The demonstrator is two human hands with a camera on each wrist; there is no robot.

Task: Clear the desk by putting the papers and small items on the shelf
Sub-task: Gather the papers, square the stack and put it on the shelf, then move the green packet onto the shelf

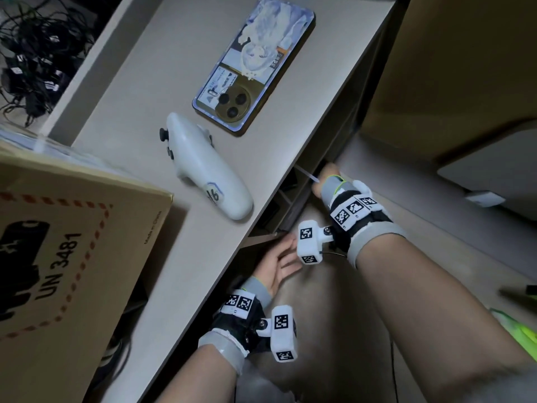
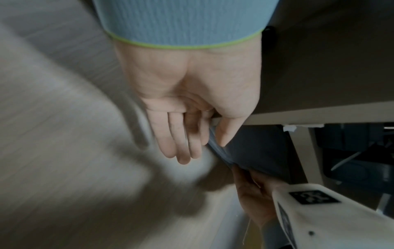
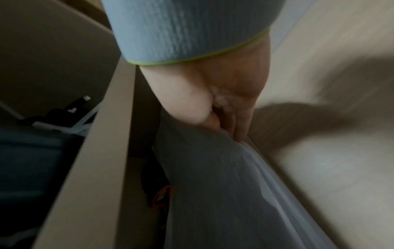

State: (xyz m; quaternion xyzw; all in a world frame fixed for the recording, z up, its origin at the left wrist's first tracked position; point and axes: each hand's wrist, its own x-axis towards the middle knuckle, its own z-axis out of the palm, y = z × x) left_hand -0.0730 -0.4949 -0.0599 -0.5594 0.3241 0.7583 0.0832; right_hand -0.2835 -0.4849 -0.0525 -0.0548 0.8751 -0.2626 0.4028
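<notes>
A stack of pale papers (image 3: 213, 185) stands on edge at the shelf opening (image 1: 286, 205) under the desk (image 1: 191, 271). My right hand (image 3: 226, 129) pinches its upper edge between thumb and fingers. In the head view only a sliver of the papers (image 1: 309, 175) shows beside that right hand (image 1: 325, 178). My left hand (image 2: 204, 151) holds the papers (image 2: 255, 151) lower down, thumb on one face, fingers along the other. From above, the left hand (image 1: 279, 260) sits just below the desk edge. How far the stack reaches into the shelf is hidden.
On the desk lie a phone (image 1: 255, 65), face down, and a white controller (image 1: 203, 167). A cardboard box (image 1: 72, 242) fills the near left. Tangled black cables (image 1: 32, 53) lie beyond the desk's far left. Dark items sit inside the shelf behind a board (image 3: 95, 151).
</notes>
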